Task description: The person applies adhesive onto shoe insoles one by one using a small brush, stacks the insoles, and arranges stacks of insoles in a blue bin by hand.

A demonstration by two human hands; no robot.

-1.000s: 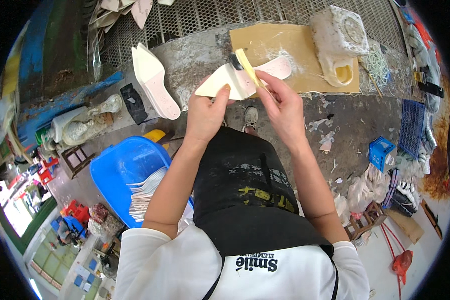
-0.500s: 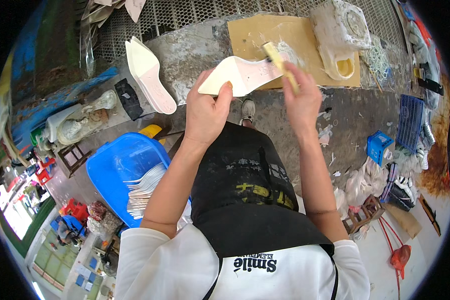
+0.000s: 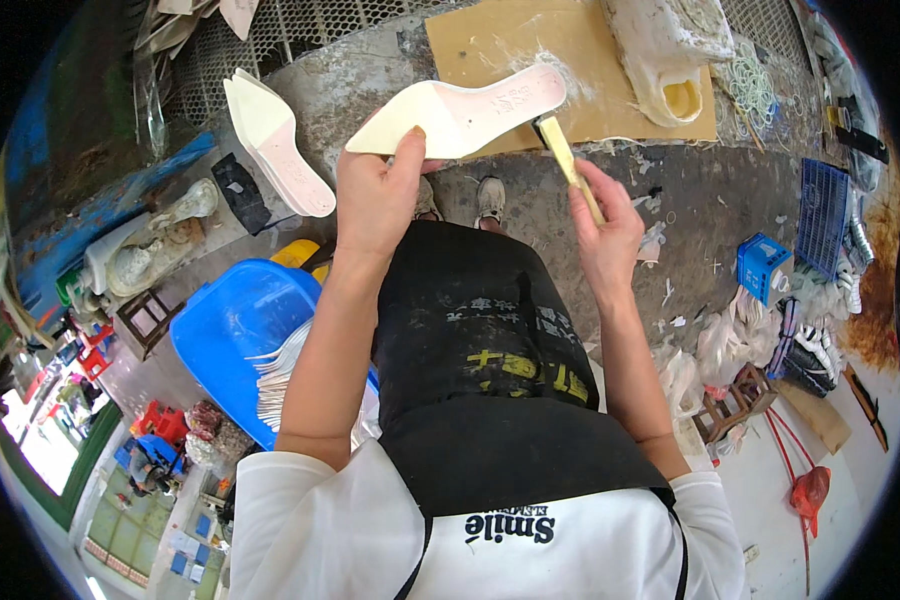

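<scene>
My left hand (image 3: 378,195) is closed on the cream, pointed toe end of a shoe insole (image 3: 470,110), thumb on top. Pale pink covers the heel part, which points up and to the right. In my right hand (image 3: 610,222) is a flat brush (image 3: 570,165) with a pale yellow handle and a dark tip. That tip is close below the heel edge; whether it touches I cannot tell. Several similar insoles (image 3: 280,150) lie stacked on the bench at the left. Behind the held insole, a glue-crusted white container (image 3: 675,65) stands on brown cardboard (image 3: 485,45).
A blue tub (image 3: 232,310) with several stacked pale pieces (image 3: 280,385) is by my left forearm. Tangled pale strings (image 3: 755,110) lie right of the container. Further right are a blue crate (image 3: 823,220), a blue box (image 3: 763,265), plastic bags (image 3: 735,345) and a wooden stool (image 3: 738,405).
The insole has moved left and up with my left hand. The brush has come off the heel's surface to below its edge, as my right hand lowered.
</scene>
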